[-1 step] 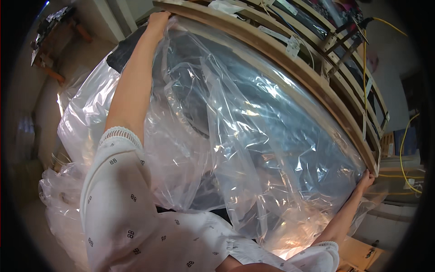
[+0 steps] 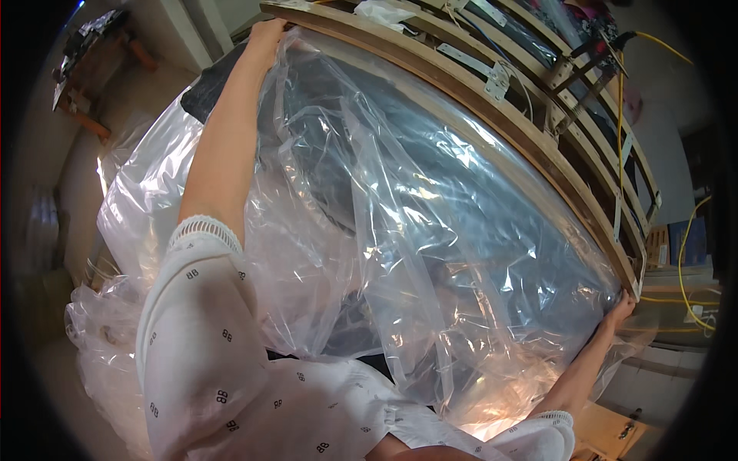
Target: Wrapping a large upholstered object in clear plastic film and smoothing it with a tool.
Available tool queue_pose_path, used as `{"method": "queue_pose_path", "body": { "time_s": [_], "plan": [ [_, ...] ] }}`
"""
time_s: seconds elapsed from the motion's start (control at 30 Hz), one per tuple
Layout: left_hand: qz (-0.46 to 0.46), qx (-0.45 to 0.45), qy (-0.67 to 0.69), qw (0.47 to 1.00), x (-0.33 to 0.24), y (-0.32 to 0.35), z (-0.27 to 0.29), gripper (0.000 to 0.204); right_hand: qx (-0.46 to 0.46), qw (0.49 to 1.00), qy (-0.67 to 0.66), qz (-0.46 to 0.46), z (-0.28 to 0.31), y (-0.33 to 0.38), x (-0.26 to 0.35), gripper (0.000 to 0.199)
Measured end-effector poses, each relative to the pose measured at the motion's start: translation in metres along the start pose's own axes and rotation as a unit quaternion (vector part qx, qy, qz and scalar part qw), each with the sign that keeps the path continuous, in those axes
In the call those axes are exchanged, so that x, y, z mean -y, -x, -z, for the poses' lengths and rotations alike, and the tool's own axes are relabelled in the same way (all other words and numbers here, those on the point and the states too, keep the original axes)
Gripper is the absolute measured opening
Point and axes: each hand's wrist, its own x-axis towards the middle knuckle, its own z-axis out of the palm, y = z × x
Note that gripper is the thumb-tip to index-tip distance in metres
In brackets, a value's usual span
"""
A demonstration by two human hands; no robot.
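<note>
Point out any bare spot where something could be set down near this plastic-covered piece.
Little is bare. The clear plastic sheet covers the middle, stretched between the left hand and right hand along the wooden frame. Free patches: floor at left, between the plastic and the wall, and a wooden surface at lower right.

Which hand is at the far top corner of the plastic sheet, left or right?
The left hand, arm stretched up along the clear plastic sheet to the wooden frame's far end. The right hand grips the sheet at the frame's near lower end.
</note>
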Motion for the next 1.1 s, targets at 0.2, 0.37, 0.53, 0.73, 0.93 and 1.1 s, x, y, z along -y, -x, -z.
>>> {"method": "queue_pose_path", "body": {
  "time_s": [0.2,0.37,0.53,0.73,0.93,1.1],
  "plan": [
    [-0.069,-0.087,-0.02,0.994,-0.007,0.003,0.013,0.017,0.0,0.996,-0.08,-0.045,0.017,0.009,0.007,0.035],
    [-0.264,-0.036,-0.501,0.823,0.017,-0.057,0.072,0.04,0.001,0.958,0.283,0.044,0.009,0.017,0.031,0.042],
    [-0.065,0.185,-0.275,0.941,0.003,-0.05,0.075,0.039,-0.152,0.922,0.227,0.275,0.003,0.074,0.13,0.018],
    [-0.206,0.066,-0.444,0.87,-0.077,-0.09,0.187,0.044,0.159,0.929,0.178,0.282,0.055,0.187,0.158,0.03],
    [-0.08,-0.168,-0.804,0.564,-0.115,0.046,0.124,0.047,0.24,0.904,0.209,0.286,0.103,0.263,0.183,0.044],
    [-0.274,0.367,-0.53,0.714,-0.052,0.101,-0.029,0.034,0.198,0.926,0.153,0.282,0.116,0.249,0.175,0.032]
  ]
}}
